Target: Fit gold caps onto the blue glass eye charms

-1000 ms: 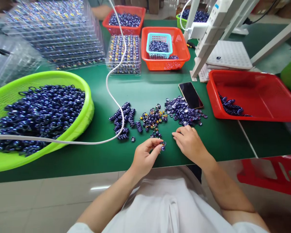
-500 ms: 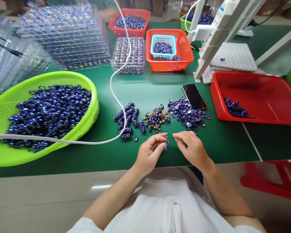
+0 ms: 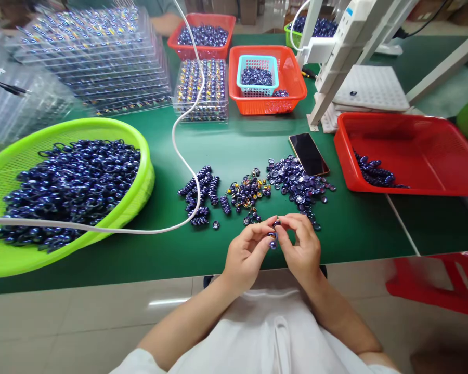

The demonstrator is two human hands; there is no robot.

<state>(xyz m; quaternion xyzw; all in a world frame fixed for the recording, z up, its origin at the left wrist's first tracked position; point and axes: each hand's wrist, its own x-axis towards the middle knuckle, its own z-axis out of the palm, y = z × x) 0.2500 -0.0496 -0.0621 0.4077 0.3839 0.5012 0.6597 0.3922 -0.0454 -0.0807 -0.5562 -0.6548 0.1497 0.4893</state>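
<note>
My left hand (image 3: 244,255) pinches a small shiny dark-blue piece with a touch of orange (image 3: 273,243) between thumb and fingers. Right beside it, my right hand (image 3: 302,248) closes its fingertips on a tiny dark piece (image 3: 276,223), held against the top of the first one; its exact shape is partly hidden. On the green table beyond my fingers lies a pile of blue, yellow and orange bead-like pieces (image 3: 249,191). Loose dark-blue discs (image 3: 296,179) spread to its right. Left of it are ribbed dark-blue stacks (image 3: 203,189) and a single round piece (image 3: 216,225).
A lime-green basket (image 3: 146,171) of dark-blue looped pieces stands left, crossed by a white cable (image 3: 175,135). A phone (image 3: 309,154) touches the discs. Right is a red tray (image 3: 421,156); behind are stacked clear trays (image 3: 132,78), an orange basket (image 3: 267,106) and a white post (image 3: 331,72).
My hands have come together: the right moved in until its tiny piece met the one in my left. The view has shifted slightly.
</note>
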